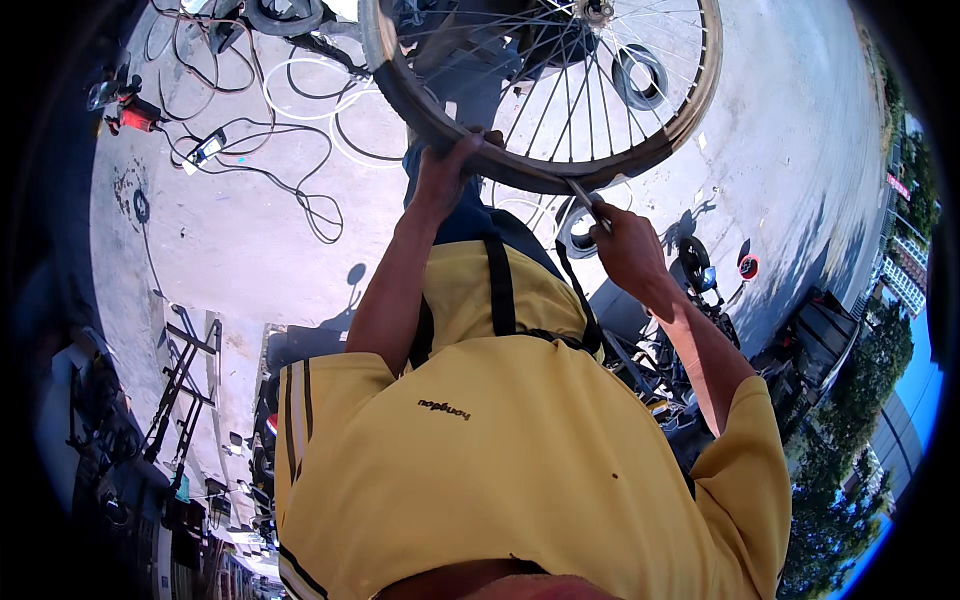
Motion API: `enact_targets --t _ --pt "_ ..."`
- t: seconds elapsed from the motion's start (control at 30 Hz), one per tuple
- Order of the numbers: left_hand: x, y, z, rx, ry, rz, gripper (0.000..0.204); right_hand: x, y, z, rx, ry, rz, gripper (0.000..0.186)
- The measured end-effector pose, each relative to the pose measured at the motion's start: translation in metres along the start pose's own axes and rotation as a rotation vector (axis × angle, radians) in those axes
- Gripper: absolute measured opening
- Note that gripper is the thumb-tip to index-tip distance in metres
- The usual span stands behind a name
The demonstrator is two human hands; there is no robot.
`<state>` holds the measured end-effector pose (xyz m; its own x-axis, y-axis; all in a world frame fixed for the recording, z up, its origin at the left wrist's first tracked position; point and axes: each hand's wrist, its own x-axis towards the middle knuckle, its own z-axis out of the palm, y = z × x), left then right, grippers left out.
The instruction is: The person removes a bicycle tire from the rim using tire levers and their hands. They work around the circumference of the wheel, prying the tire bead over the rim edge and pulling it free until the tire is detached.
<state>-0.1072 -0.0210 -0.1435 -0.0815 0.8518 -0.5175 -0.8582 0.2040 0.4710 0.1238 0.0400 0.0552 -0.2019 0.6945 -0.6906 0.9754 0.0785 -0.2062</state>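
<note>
A spoked bicycle wheel (625,172) with a worn brown and black tire fills the top middle of the view, held in front of me. My left hand (450,170) is closed round the tire at the wheel's lower left. Closed in my right hand (630,245) is a slim metal tire lever (582,192). Its tip meets the tire edge beside the rim at the bottom of the wheel. How deep the tip sits cannot be made out. The spokes run up to the hub (595,10) at the top edge.
Cables (300,190) and a white hoop (300,90) lie on the pale ground at left, near a red tool (135,115). Loose tires (640,78) lie behind the wheel. A metal frame (185,370) stands lower left; parked bikes (690,265) are on the right.
</note>
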Motion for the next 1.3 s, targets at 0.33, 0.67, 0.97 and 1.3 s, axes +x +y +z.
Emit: enact_targets --t 0.33,0.67,0.97,1.3 --pt "0.007 0.000 -0.019 0.055 -0.126 0.002 0.051 -0.003 0.054 0.087 0.153 0.326 -0.197 0.042" --pt "0.011 -0.003 -0.018 0.036 -0.052 0.102 0.056 0.027 0.085 0.166 0.268 0.332 -0.182 0.052" --pt "0.079 0.075 0.014 0.664 0.887 0.368 0.078 0.030 0.063 0.177 0.452 0.317 -0.170 0.050" --pt "0.070 0.042 -0.015 0.314 0.724 0.459 0.077 0.084 0.107 0.221 0.385 0.347 -0.239 0.023"
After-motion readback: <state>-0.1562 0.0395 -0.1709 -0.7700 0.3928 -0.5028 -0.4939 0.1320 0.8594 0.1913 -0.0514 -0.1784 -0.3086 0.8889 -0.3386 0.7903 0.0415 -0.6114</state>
